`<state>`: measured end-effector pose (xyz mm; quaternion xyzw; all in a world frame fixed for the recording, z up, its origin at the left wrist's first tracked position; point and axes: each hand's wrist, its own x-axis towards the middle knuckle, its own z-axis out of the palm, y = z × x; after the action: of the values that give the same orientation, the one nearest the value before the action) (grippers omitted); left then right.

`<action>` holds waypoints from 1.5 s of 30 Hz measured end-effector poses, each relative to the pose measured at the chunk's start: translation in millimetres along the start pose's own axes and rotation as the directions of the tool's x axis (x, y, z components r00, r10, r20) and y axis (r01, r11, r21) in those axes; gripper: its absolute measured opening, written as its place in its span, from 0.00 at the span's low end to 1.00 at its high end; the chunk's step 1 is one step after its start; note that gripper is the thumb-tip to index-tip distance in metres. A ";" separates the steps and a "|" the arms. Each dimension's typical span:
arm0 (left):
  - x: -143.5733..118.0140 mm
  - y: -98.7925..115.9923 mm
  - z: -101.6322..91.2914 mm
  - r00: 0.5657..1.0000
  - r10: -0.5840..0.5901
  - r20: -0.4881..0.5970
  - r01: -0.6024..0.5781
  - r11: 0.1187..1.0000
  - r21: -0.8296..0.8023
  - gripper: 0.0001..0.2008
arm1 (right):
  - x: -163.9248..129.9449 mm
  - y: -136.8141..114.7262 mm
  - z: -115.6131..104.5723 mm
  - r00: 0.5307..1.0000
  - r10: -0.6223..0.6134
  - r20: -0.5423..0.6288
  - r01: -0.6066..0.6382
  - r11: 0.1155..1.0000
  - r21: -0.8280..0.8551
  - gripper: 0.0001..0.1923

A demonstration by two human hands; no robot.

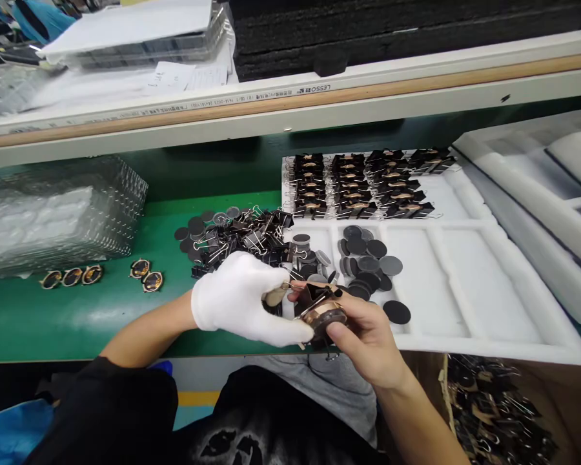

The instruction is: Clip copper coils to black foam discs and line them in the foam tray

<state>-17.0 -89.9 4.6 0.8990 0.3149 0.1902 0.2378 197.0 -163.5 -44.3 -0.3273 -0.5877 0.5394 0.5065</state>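
Note:
In front of my body, both hands grip a round gold-and-dark piece point(325, 315) that looks like a watch case. A black binder clip point(314, 295) is clamped on its upper side, with wire handles sticking out. My left hand point(254, 300), in a white glove, closes on it from the left, its fingers near the wire handles. Bare, my right hand point(368, 329) pinches the piece's right side between thumb and fingers. Behind the glove lies a heap of loose binder clips point(252, 239). Grey and black discs point(363, 252) are scattered close beyond my right hand.
A white foam tray point(501, 278) carries rows of clipped pieces point(353, 184) at the back. Several round gold-rimmed pieces point(71, 278) lie left on the green table, near stacked clear trays point(62, 213). A shelf edge point(290, 106) crosses above; a box of clipped pieces point(498, 413) sits lower right.

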 end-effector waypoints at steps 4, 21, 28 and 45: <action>-1.5 -2.3 1.5 0.997 -0.062 -0.044 0.063 0.998 0.012 0.24 | 0.4 -0.6 -4.9 1.000 0.008 0.009 -0.007 0.999 -0.042 0.10; -4.1 1.8 13.4 0.978 -0.007 0.210 0.056 0.972 -0.226 0.23 | 20.2 -46.1 -62.1 0.957 0.268 0.107 -0.188 0.860 -0.474 0.04; -4.4 5.5 17.3 0.969 -0.047 0.243 0.120 0.949 -0.292 0.21 | 17.8 -44.9 -57.6 0.961 0.224 0.163 -0.114 0.855 -0.506 0.06; 6.6 13.9 10.5 0.827 -0.332 0.453 0.529 0.732 -0.429 0.19 | -6.2 -45.6 -64.5 0.979 -0.166 0.116 0.198 0.660 -0.725 0.41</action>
<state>-0.4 -98.4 4.9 0.7142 0.4046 0.0480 0.5692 267.3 -159.0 -7.9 -0.4315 -0.7938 0.2117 0.3727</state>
